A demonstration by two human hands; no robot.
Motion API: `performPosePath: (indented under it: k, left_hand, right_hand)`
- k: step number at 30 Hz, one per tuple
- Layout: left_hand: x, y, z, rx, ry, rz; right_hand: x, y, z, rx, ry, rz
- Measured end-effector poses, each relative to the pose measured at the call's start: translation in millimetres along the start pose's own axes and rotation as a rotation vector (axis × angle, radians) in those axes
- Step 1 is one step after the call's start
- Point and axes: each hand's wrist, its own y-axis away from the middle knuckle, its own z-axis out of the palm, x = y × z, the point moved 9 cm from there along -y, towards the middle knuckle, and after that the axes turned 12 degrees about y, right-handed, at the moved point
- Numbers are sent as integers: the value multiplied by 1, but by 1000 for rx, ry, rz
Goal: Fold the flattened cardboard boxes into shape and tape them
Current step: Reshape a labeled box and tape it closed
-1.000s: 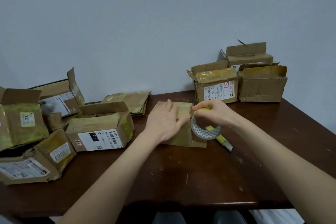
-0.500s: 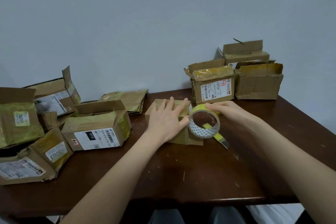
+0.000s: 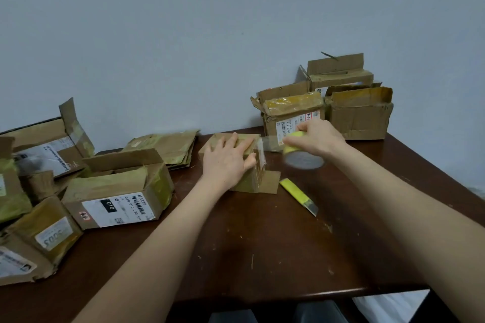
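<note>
Near the far edge of the table [image 3: 262, 257], flat left hand [image 3: 227, 162] presses a box [image 3: 248, 181]; right hand [image 3: 319, 139] grips the roll [image 3: 304, 158] — strip [image 3: 271, 142] best kept taut, level.

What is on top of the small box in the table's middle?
The left hand lies flat on the small box; clear tape runs from its right edge to the roll that the right hand grips. The part of the top under the hand is hidden.
</note>
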Motion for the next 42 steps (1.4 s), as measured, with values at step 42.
performPosePath:
  k: [42]
  left_hand:
    - [40,21,-84,392,647,34]
  right_hand:
    - [12,11,26,-90,-157,38]
